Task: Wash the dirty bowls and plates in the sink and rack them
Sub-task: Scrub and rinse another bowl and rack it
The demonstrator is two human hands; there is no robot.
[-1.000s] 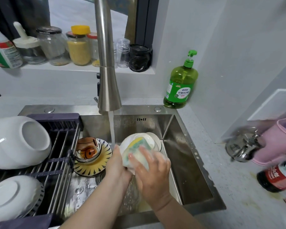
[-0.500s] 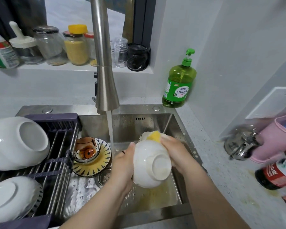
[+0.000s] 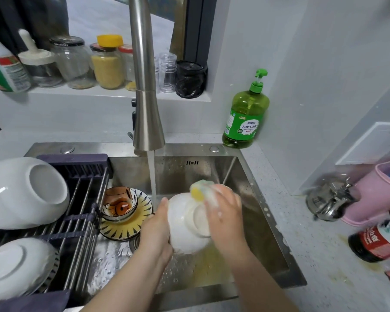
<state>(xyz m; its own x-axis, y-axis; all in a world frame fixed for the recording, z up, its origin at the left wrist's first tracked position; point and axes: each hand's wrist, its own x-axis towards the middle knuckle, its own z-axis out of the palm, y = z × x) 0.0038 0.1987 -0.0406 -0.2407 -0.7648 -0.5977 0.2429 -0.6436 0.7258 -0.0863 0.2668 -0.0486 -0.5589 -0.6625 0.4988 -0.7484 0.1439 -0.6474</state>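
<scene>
Over the sink (image 3: 245, 199) the left hand (image 3: 155, 230) grips a white bowl (image 3: 185, 233), its base facing the camera; the right hand (image 3: 225, 217) holds a sponge (image 3: 200, 190) against its foot. The tap (image 3: 146, 109) runs just left of them. A small bowl (image 3: 118, 204) sits on a striped plate (image 3: 142, 210) beside the rack (image 3: 83, 199)

Both forearms are bare as far as the picture shows them. The left hand (image 3: 154, 230) glistens wet, and the right hand (image 3: 225, 212) has flecks of white suds across its back.
</scene>
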